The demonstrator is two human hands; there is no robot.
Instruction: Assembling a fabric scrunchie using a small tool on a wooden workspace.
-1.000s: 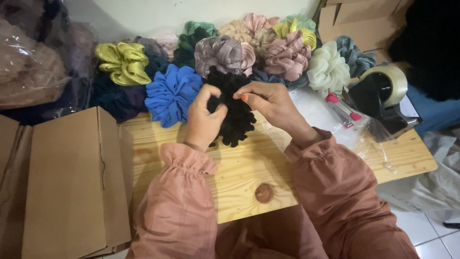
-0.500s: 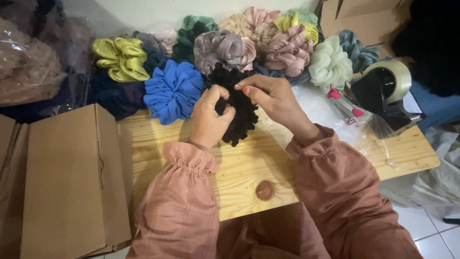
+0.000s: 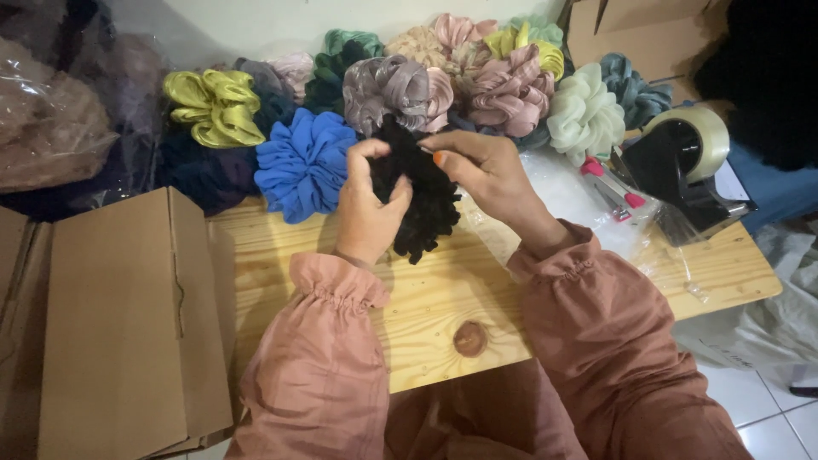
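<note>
A black ruffled scrunchie [image 3: 422,198] is held above a pale wooden table [image 3: 443,298]. My left hand [image 3: 368,206] grips its left side, fingers curled over the fabric. From the right, my right hand [image 3: 487,175] pinches its upper edge between thumb and forefinger. Both arms wear dusty pink sleeves with gathered cuffs. Just left of the hands lies a blue scrunchie [image 3: 302,163].
Several scrunchies are piled along the table's back: yellow-green [image 3: 215,106], mauve [image 3: 396,85], pink [image 3: 511,89], pale green [image 3: 584,115]. A black tape dispenser [image 3: 686,166] stands at right. A cardboard box [image 3: 119,315] sits at left. Clear plastic bags [image 3: 51,128] lie at far left.
Both hands have turned the black scrunchie a little, the left hand's fingers curling further over its top. The view has shifted slightly.
</note>
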